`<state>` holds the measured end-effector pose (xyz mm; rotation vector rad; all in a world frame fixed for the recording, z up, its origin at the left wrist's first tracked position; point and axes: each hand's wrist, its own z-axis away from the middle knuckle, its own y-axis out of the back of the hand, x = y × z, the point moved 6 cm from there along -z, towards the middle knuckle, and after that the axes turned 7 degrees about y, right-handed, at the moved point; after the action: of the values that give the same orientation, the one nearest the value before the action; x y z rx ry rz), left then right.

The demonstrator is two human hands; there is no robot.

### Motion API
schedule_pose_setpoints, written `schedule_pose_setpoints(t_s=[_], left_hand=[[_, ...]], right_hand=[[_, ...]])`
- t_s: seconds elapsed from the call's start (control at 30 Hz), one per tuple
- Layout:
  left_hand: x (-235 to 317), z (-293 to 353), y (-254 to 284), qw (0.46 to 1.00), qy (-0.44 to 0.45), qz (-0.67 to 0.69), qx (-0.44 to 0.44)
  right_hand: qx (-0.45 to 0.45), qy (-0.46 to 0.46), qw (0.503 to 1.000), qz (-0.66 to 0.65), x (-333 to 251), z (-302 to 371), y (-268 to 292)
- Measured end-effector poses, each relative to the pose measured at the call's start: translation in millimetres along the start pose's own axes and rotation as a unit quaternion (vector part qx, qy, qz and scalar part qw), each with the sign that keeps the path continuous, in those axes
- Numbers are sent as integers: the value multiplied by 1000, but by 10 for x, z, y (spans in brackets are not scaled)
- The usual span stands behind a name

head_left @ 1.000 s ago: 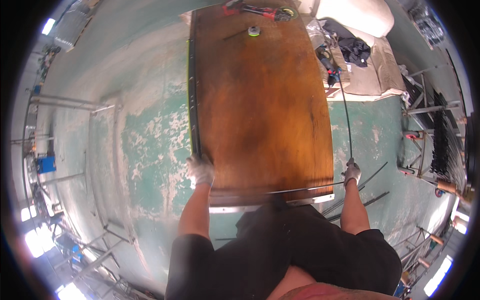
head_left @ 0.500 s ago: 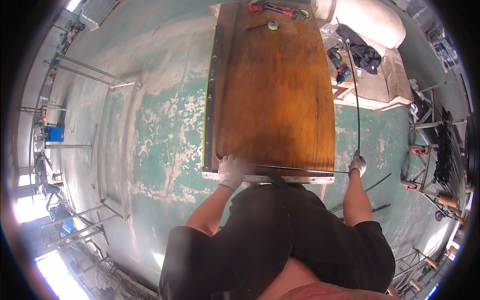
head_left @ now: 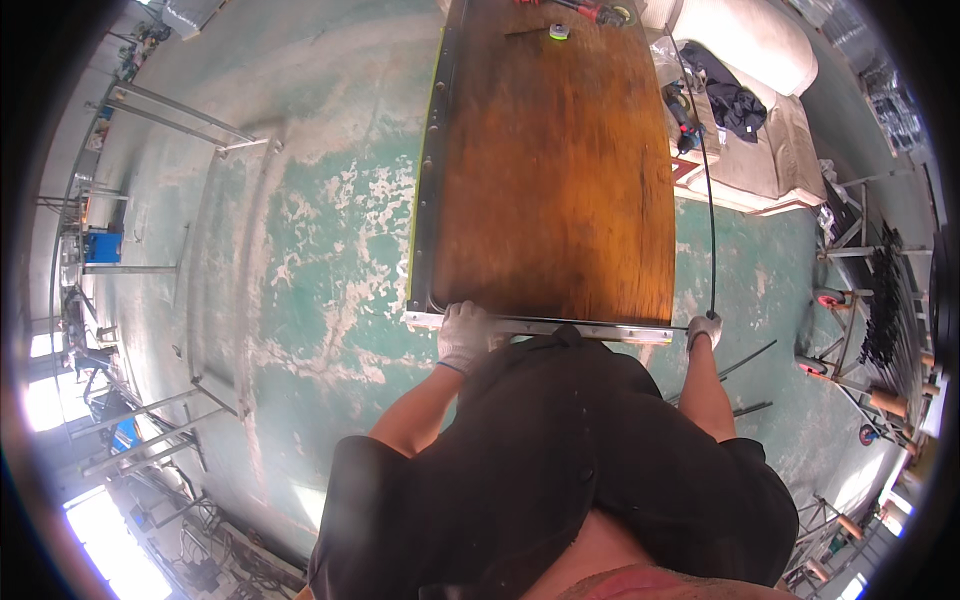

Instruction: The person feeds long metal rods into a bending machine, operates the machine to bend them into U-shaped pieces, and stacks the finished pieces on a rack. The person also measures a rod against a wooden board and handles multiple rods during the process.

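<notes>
Black rod (head_left: 712,230) now closer to metal strip (head_left: 625,331) on table's (head_left: 560,180) near edge, better lined up. Left hand (head_left: 466,333) half curled by near-left corner, hold unclear; right hand (head_left: 705,330) closed round rod, past near-right corner.

Streaky brown tabletop (head_left: 560,170), black rod (head_left: 711,220)

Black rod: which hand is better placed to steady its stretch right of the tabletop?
Right, likely: the right hand grips that stretch of black rod; left hand is farther left, by the wooden tabletop.
</notes>
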<state>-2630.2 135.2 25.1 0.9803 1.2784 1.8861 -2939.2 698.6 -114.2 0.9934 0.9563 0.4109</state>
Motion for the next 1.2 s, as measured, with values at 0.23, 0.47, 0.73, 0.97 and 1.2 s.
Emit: schedule_pose_setpoints(t_s=[0.23,0.47,0.73,0.97,1.2], left_hand=[[-25,17,-25,999,-31,-5,-8],[-23,58,-24,998,-46,-12,29],[-21,28,30,999,-20,5,-40],[-73,15,-63,999,-25,-28,-3],[-35,-62,106,999,-1,12,-39]], right_hand=[[-118,-152,969,-156,22,403,-34],[-125,-221,931,-263,127,444,-169],[-113,-235,931,-257,84,488,-164],[-125,-208,935,-261,-18,566,-115],[-130,-151,885,-422,108,443,-21]])
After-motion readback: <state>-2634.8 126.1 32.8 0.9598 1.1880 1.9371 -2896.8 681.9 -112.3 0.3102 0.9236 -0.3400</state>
